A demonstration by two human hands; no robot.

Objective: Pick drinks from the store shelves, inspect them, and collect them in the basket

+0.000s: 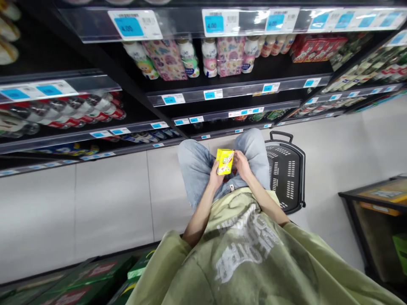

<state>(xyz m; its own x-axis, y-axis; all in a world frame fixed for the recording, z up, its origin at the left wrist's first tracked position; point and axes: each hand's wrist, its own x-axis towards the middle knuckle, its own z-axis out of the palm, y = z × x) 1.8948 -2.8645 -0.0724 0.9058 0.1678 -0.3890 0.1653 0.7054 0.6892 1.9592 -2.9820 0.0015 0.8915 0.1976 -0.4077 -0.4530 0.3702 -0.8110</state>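
Observation:
A small yellow carton with printed writing and pictures is held over my lap, between my knees. My left hand grips it along its left side, the thumb on the front edge. At the right edge of the carton, the curled fingers of my right hand are closed against it; their tips are partly hidden. Just past my right knee, a black shopping basket with a slotted bottom sits on the floor, its handle toward the shelves.
Shelves with price tags rise in front, holding small drink bottles, a red pack and laid-down bottles. Green boxes are stacked close behind me at the left. A dark-framed display stand stands at the right on the tiled floor.

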